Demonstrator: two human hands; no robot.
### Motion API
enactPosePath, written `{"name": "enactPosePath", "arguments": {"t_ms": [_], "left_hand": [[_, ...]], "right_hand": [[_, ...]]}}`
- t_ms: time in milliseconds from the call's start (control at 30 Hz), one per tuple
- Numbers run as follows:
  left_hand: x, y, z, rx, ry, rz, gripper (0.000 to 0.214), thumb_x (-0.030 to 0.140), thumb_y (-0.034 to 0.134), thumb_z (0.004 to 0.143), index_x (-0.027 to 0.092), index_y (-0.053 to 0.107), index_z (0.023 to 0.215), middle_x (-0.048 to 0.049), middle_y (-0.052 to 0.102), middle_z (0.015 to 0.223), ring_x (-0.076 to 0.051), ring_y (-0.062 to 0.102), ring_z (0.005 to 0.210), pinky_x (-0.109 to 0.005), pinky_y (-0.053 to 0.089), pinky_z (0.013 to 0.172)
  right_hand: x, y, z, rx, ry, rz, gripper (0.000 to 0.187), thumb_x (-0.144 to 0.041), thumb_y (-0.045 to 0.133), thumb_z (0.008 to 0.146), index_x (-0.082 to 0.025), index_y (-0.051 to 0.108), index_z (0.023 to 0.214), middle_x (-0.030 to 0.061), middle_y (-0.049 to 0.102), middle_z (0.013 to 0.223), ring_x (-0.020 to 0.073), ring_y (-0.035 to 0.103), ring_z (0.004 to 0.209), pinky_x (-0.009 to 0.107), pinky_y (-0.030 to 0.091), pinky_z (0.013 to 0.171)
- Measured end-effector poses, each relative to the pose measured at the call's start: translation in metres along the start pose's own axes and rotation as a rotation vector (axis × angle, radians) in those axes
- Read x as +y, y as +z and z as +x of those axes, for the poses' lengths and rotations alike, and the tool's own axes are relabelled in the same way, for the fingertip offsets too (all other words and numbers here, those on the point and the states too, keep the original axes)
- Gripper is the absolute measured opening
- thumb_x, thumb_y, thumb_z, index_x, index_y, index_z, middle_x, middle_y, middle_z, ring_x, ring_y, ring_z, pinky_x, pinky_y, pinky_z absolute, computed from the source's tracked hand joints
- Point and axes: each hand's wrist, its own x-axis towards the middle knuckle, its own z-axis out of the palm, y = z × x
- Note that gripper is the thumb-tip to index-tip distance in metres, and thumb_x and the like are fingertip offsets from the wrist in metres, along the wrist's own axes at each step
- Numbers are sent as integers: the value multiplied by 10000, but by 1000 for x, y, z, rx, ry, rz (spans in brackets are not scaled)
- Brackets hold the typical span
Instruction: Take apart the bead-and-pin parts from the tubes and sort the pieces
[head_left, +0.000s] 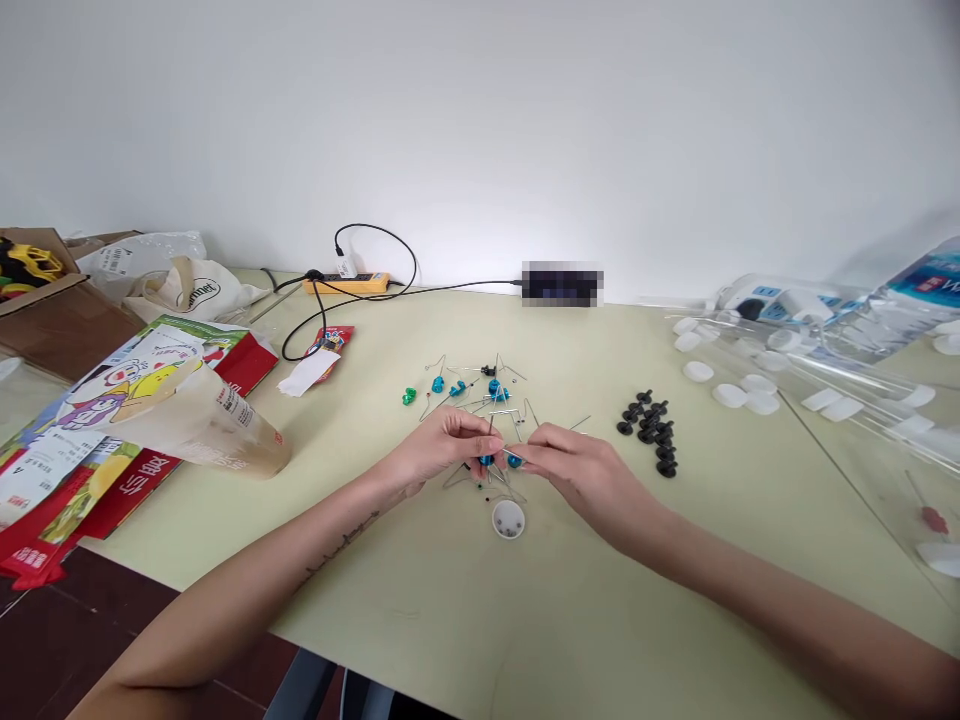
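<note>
My left hand is closed in a pinch over the middle of the table, around a small blue part with a thin metal rod standing up beside it. Its fingertips nearly meet those of my right hand. That hand is closed too, pinching a thin metal rod next to a second blue part. Just beyond the hands lie more blue parts, a green part and several bent wires. Closer to me rests a white round cap holding tiny metal pieces.
Several black knobs are clustered on the right, with white caps and clear plastic beyond. On the left, a drink cup lies tilted on a red bag. A yellow power strip and cables lie along the wall.
</note>
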Motion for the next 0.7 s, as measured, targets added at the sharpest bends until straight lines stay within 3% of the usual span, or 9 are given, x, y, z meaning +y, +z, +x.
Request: {"name": "enactPosePath", "arguments": {"t_ms": [67,167,300,400,467,533,600,700], "left_hand": [[1,1,0,57,42,19,306,410,613,800,110,673,798,-65,647,778,-106,558,608,-220,479,573],[3,8,-3,177,158,173,276,386,598,818,119,658,788,-32,612,707,-94,526,583,-211,465,574],[3,15,-7,268,388,533,217,294,509,887,149,650,808,-33,642,749,-101,544,632,-212,452,619],[-2,14,-8,285,602,729,181,205,464,902,167,638,867,-49,669,832,-130,592,747,-237,461,693],[-7,12,-7,274,704,818,179,164,450,899,167,628,899,-55,670,839,-145,604,792,-254,461,718],[-9,10,-6,269,718,850,176,160,452,896,162,627,904,-57,668,829,-153,605,804,-262,458,728],[-8,10,-5,276,609,791,176,201,465,900,162,635,878,-49,659,804,-142,595,761,-251,455,709],[-5,8,-3,210,336,554,224,303,498,891,151,643,814,-26,620,721,-106,548,624,-215,445,616]], "right_hand": [[-2,-4,2,-9,99,164,320,-466,441,907,-224,645,953,34,542,793,155,476,701,292,363,662],[-3,-8,4,-120,398,600,482,-582,384,890,-162,620,888,41,572,741,129,481,612,259,367,581],[-3,-6,5,-374,647,1068,539,-620,332,884,-155,534,698,-13,476,560,66,289,429,214,250,447],[-6,-2,5,-377,685,1218,474,-559,310,912,-176,439,663,-49,397,492,60,172,401,204,214,424],[-7,-1,4,-360,698,1253,409,-494,338,921,-184,394,658,-59,366,495,64,155,413,200,215,432],[-8,0,3,-348,670,1235,339,-411,409,909,-180,395,662,-60,359,539,61,173,436,198,225,458],[-6,1,3,-322,574,1106,270,-369,467,895,-172,474,710,-52,383,591,60,222,461,204,225,479],[-1,1,4,-203,352,663,259,-399,502,887,-175,603,805,-25,445,638,89,345,527,229,262,515]]}}
